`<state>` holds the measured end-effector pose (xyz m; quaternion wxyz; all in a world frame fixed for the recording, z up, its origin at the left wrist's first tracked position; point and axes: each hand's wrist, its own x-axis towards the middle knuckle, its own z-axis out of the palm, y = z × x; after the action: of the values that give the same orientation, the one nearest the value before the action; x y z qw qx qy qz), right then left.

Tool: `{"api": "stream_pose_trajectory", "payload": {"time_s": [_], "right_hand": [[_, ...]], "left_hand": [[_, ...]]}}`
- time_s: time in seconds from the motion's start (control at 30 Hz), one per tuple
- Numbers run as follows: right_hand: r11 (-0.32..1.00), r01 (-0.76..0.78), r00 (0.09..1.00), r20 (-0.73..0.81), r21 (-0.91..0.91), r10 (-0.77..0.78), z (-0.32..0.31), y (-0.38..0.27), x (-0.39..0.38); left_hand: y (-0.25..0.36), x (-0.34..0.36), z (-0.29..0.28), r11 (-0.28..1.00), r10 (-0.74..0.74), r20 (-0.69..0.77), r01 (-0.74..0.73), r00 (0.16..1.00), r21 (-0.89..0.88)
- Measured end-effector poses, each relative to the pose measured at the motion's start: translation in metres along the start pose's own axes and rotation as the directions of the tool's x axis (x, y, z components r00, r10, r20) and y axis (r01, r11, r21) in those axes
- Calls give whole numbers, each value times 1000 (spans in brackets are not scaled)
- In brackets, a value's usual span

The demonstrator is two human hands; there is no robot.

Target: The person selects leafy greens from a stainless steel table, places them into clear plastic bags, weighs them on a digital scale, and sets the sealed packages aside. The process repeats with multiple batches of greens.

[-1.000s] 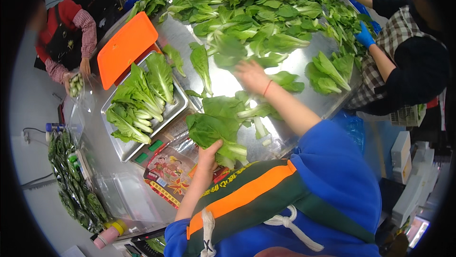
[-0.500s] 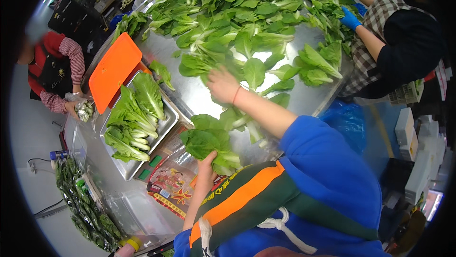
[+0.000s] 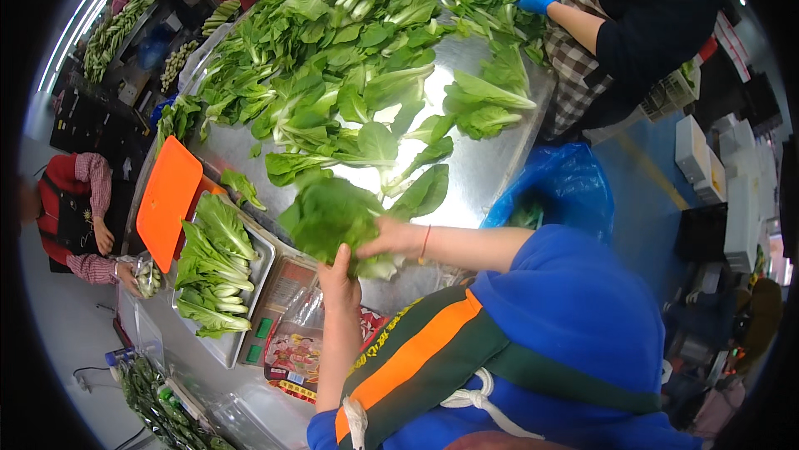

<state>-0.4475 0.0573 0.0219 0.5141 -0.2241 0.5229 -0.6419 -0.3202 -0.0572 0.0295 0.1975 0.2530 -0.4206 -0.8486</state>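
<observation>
A bunch of leafy greens [image 3: 325, 213], pale-stemmed like bok choy and blurred by motion, is held in front of me. My left hand [image 3: 339, 277] is closed round its near lower side, the thumb up against the leaves. From the right my right hand [image 3: 398, 238] grips the same bunch, its fingertips partly hidden by the leaves. Just beyond lie loose heads of greens [image 3: 379, 146] on the metal table [image 3: 491, 175]. Left of my hands, a metal tray [image 3: 265, 254] holds several greens [image 3: 212, 271] with their white stems toward me.
An orange board [image 3: 169, 200] leans by the tray. A printed plastic package [image 3: 293, 358] lies near my left forearm. A blue bag [image 3: 574, 183] stands beyond the table's right edge. A blue-gloved co-worker [image 3: 628, 25] handles greens at right; another person [image 3: 79, 217] holds a wrapped pack at left.
My right hand has come back from the loose greens to the bunch in my left hand. The bunch has moved up and slightly left in view. The whole view has shifted.
</observation>
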Motion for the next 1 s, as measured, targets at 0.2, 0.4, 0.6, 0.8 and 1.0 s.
{"api": "stream_pose_trajectory", "payload": {"time_s": [0.2, 0.4, 0.6, 0.8, 1.0], "right_hand": [[718, 286, 900, -436, 634, 27, -124, -36, 27], [595, 519, 777, -628, 614, -30, -195, -49, 31], [854, 484, 705, -662, 189, -253, -140, -48, 24], [137, 112, 421, -78, -984, -904, -141, -51, 31], [-249, -68, 589, 163, -966, -792, -160, -50, 26]], "left_hand": [[-3, -24, -20, 983, -180, -29, 181, 983, 33], [-11, -37, -27, 964, -264, -70, 265, 962, -3], [-15, -37, -28, 968, -252, -64, 252, 966, 4], [-18, -40, -32, 971, -238, -92, 239, 967, 4], [-20, -43, -53, 980, -24, -181, 59, 983, 192]]}}
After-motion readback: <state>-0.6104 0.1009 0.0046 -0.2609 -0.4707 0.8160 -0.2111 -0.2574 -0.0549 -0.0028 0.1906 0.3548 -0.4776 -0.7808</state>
